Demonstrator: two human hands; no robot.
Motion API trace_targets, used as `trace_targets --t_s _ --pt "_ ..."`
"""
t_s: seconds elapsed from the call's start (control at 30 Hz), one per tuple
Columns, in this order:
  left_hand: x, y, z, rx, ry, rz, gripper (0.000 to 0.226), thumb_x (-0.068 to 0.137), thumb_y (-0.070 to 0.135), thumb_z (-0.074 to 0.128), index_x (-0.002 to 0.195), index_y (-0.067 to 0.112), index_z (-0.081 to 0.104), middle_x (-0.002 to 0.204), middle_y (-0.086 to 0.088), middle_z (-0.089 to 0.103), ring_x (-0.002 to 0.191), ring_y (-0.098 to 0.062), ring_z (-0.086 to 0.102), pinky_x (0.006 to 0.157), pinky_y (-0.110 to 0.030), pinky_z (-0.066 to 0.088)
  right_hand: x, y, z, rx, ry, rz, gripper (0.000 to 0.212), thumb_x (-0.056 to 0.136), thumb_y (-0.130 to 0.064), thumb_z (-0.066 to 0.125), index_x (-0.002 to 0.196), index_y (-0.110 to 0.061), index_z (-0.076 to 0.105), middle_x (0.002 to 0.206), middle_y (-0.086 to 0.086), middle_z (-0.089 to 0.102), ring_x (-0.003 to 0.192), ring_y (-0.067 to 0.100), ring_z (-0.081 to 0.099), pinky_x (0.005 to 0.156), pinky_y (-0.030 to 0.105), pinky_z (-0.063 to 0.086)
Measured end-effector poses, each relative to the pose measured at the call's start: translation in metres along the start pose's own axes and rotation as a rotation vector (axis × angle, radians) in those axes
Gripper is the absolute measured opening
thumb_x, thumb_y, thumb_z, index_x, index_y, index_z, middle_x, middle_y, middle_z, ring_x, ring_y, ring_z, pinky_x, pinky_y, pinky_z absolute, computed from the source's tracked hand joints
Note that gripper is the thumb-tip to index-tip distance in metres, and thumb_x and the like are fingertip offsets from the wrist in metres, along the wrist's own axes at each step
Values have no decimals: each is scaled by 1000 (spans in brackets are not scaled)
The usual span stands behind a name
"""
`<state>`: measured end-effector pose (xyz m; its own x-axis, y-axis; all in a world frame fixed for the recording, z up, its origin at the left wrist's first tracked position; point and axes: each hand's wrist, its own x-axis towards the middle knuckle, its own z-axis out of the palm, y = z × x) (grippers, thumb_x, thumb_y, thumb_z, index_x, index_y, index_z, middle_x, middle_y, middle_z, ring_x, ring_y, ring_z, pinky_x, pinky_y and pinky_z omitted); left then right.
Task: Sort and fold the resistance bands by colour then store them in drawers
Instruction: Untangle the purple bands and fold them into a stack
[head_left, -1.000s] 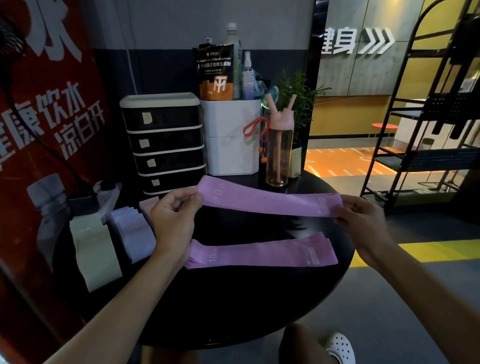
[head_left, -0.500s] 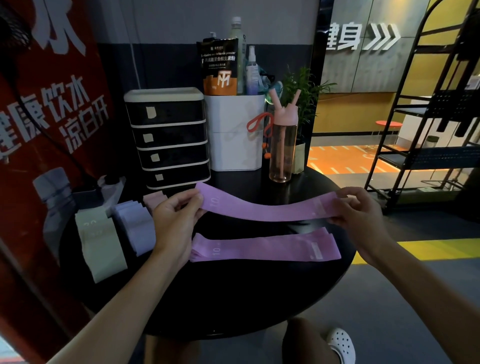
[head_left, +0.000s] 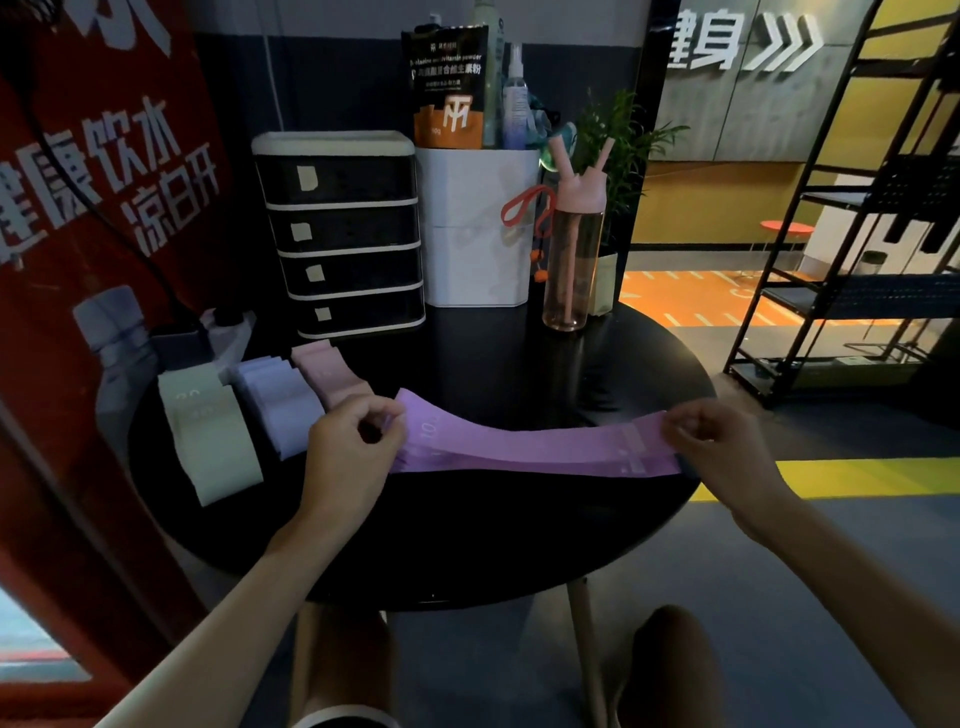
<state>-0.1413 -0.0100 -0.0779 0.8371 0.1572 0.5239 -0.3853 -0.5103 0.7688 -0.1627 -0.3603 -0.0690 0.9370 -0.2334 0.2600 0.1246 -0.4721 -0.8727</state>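
Observation:
A purple resistance band (head_left: 540, 441) stretches across the round black table (head_left: 467, 551). My left hand (head_left: 350, 449) pinches its left end and my right hand (head_left: 719, 447) pinches its right end. It lies just over a second purple band (head_left: 519, 464), whose edge shows below it. At the table's left lie folded stacks: pale green bands (head_left: 208, 436), lavender bands (head_left: 272, 400) and pink bands (head_left: 330, 374). A black four-drawer unit (head_left: 343, 234) with paper labels stands at the back, drawers shut.
A white bin (head_left: 475, 228) holding a pouch and spray bottles stands right of the drawers. A pink water bottle (head_left: 574, 244) and a potted plant (head_left: 615, 171) stand beside it. A red banner (head_left: 93, 208) runs along the left; a black metal shelf (head_left: 852, 218) stands at right.
Both hands have lowered the held purple band toward me until it rests over the second purple band on the table. The band now sags instead of being taut.

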Motion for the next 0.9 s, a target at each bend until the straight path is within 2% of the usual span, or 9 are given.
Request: trace_targets --t_s 0.07,0.13,0.2,0.27,0.33,0.43,0.53,0.7,0.9 --pt "-4 -1 1 59 -37 28 20 85 -2 69 85 17 71 84 6 69 80 -5 63 71 -8 46 -1 2 0 -76 -1 -34 5 92 -1 61 94 0 65 95 23 61 82 22 55 70 26 46" --pt "-6 -3 2 106 -77 44 19 83 -2 69 82 16 71 83 5 69 79 -6 62 70 -13 49 1 11 -1 -157 -45 -56 6 90 -3 63 89 -6 68 91 16 63 80 18 56 69 23 47" --pt "-5 -6 3 161 -111 60 18 82 -2 70 79 16 71 83 2 66 79 -13 59 72 -25 50 5 23 -3 -297 -100 -74 10 88 -14 66 84 -23 69 90 7 64 85 20 59 76 38 54" --pt "-4 -10 4 279 -133 103 15 81 4 72 83 19 72 91 4 57 89 -15 52 78 -24 43 11 32 -7 -375 -142 -85 9 83 -26 70 86 -33 67 102 2 60 94 21 59 81 47 54" --pt "0 -13 1 387 -168 198 13 81 16 75 92 22 73 99 7 50 99 -13 45 87 -24 35 16 31 -12 -405 -194 -155 24 80 -21 76 96 -34 64 115 3 54 107 21 53 87 37 51" --pt "13 -5 -5 450 -368 346 25 84 37 70 107 28 70 112 13 54 109 -10 48 96 -30 33 21 19 -19 -502 -344 -281 51 73 -23 84 112 -42 56 131 -6 46 125 18 42 99 38 45" --pt "32 10 -4 506 -630 356 42 87 45 71 126 34 61 131 16 51 122 -6 45 100 -24 28 26 16 -22 -466 -544 -190 60 75 -28 83 117 -52 47 140 -14 31 131 12 30 103 38 43" --pt "51 9 8 678 -907 360 49 87 59 62 132 43 52 133 18 54 122 -9 49 109 -33 35 35 18 -22 -512 -585 -212 51 82 -25 78 118 -46 49 136 -13 35 127 8 34 99 26 41" --pt "54 -6 8 610 -896 344 45 81 66 55 120 43 59 117 20 56 110 -5 53 102 -35 42 45 16 -22 -573 -543 -275 46 85 -27 75 124 -35 53 132 -11 45 126 8 42 102 27 43"
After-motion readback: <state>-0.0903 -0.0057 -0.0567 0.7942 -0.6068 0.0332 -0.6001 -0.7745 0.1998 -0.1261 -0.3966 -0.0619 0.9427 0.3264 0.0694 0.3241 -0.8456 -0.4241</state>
